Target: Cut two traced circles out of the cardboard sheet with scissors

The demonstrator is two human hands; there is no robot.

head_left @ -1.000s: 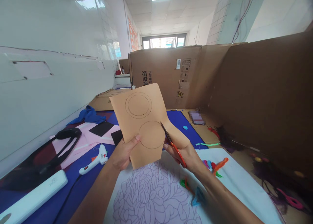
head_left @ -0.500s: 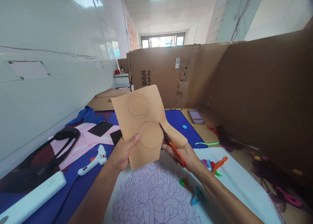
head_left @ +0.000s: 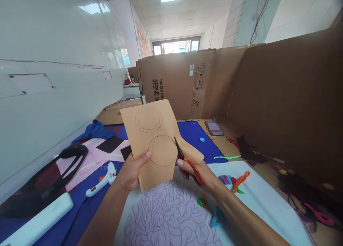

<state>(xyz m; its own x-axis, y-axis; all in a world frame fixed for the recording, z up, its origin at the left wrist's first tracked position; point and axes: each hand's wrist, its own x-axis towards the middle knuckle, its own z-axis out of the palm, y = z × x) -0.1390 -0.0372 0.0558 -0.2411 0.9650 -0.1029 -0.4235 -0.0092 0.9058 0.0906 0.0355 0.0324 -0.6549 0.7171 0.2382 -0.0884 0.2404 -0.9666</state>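
My left hand (head_left: 134, 169) grips the left edge of a sheet of brown kraft paper (head_left: 146, 140), thumb on its face. Drawn on the sheet are a double ring above and a single circle below. My right hand (head_left: 193, 172) is closed around a pair of scissors (head_left: 189, 162) with orange handles, and the dark blades lie at the right edge of the lower circle. A slit runs in from the right, and the paper beyond it curls over my right hand. Below the sheet lies a white cloth (head_left: 257, 196) with a purple flower line drawing.
At left are a white glue gun (head_left: 103, 180), a white power strip (head_left: 40, 221), pink paper (head_left: 92, 151) and a black strap (head_left: 72, 153). Coloured yarn bundles (head_left: 239, 181) and pink scissors (head_left: 320, 215) lie at right. Cardboard panels (head_left: 177, 78) stand behind.
The sheet and both hands sit slightly lower and further left in view. The scissor blades look a little wider apart; my grips are the same.
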